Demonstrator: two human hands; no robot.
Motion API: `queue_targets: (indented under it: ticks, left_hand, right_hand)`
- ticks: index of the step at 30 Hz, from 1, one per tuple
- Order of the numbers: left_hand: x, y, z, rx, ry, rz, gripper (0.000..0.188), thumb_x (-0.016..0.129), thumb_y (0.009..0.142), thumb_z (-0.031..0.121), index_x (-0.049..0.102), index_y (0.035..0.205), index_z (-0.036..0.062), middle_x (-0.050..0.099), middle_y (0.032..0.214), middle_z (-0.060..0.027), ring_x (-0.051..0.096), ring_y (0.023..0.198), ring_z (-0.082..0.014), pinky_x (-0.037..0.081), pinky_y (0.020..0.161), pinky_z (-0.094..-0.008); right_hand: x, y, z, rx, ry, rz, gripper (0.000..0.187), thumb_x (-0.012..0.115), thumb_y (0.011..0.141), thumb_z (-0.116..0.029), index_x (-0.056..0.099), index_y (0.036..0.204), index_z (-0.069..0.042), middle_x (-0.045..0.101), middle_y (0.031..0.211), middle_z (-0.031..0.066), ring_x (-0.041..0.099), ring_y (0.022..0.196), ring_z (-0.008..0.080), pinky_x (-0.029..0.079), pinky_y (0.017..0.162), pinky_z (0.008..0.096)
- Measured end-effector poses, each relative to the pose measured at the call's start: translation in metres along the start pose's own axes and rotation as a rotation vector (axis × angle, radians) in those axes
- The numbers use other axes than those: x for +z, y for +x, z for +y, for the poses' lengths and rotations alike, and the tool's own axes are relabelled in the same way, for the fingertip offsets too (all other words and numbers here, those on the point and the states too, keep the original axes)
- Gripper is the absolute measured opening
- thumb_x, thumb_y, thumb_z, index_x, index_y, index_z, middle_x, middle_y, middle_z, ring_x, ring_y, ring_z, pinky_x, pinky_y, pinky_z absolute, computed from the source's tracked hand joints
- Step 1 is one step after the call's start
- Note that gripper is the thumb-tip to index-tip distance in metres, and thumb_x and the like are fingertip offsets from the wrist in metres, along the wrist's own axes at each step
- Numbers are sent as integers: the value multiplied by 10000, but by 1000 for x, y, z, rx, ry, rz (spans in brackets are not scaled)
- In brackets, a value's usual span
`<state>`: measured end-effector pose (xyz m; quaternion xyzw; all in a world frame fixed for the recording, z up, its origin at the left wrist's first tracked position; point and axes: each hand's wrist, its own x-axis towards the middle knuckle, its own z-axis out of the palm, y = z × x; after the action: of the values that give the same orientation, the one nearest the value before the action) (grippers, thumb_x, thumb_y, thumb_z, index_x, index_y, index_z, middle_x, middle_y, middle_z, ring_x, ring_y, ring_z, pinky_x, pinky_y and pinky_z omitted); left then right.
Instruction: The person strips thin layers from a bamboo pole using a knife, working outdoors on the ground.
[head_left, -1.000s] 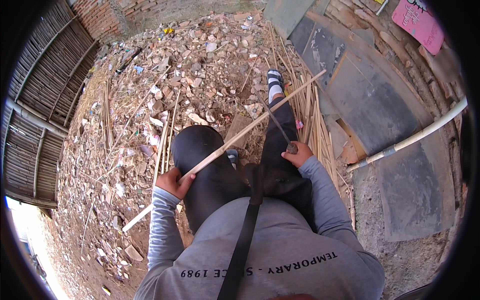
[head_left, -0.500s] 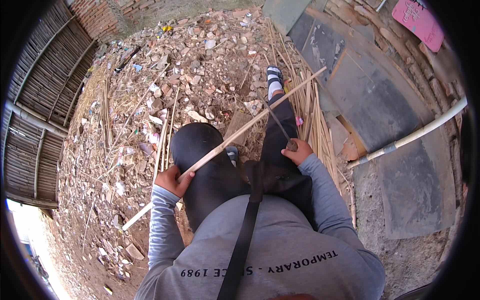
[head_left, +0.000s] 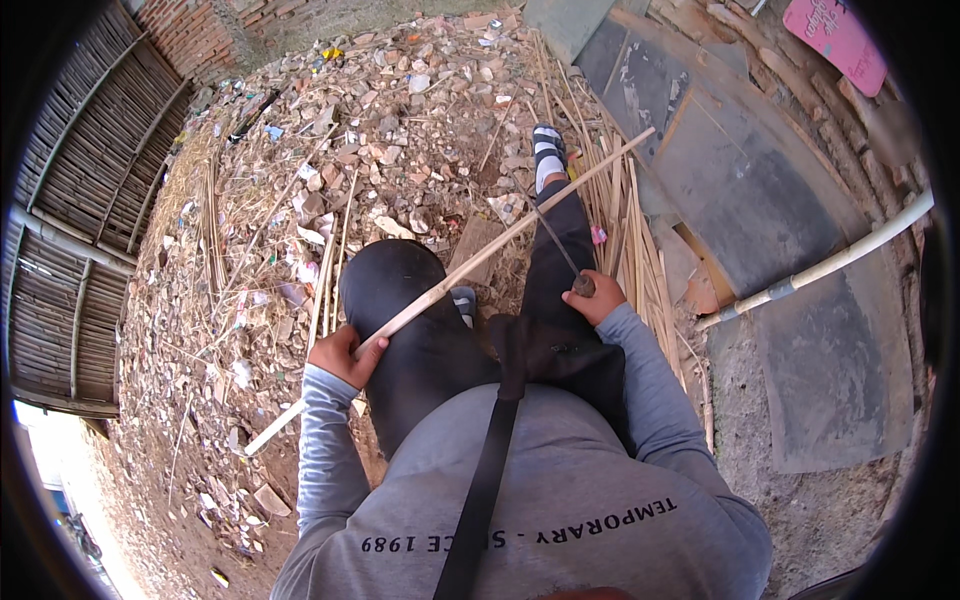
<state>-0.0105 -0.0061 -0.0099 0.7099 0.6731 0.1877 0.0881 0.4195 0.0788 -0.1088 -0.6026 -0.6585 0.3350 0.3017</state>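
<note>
Head view: left hand (head_left: 342,352) grips a long bamboo strip (head_left: 470,272) lying across the knees, right hand (head_left: 596,296) closed on a knife (head_left: 557,246); a slipping blade could likely cut the leg.

The ground (head_left: 200,480) was bare packed earth, strewn thickly with broken brick and stone rubble (head_left: 400,110). A bundle of split bamboo strips (head_left: 625,215) lay on it, just beside dark flat sheets (head_left: 760,200) and a white pipe (head_left: 830,262).

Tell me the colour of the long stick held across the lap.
Pale tan, like bare split bamboo; the stick shows clearest in the head view, gripped by the left hand.
</note>
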Motion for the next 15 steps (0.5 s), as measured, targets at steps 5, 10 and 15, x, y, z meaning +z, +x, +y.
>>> queue_targets:
  ticks: [5,10,15]
  left_hand:
    - [1,1,0,7,-24,-7,519,699,794,511,542,662,35,542,517,-155,585,497,-343,465,492,-410]
    - [1,1,0,3,-30,-9,518,703,796,503,534,656,33,536,515,-148,577,489,-332,460,491,-407]
    - [1,1,2,1,-31,0,515,700,801,500,534,658,34,528,509,-146,572,484,-332,458,488,-410]
  right_hand:
    - [3,0,7,1,6,22,319,756,729,-285,615,845,-24,616,750,152,623,735,328,483,685,387]
    - [2,0,4,3,-2,19,319,756,727,-290,618,848,-30,618,756,156,625,741,326,484,689,389]
    - [-13,2,3,44,-46,-41,314,759,722,-286,623,852,-34,626,757,147,636,755,322,487,693,397]
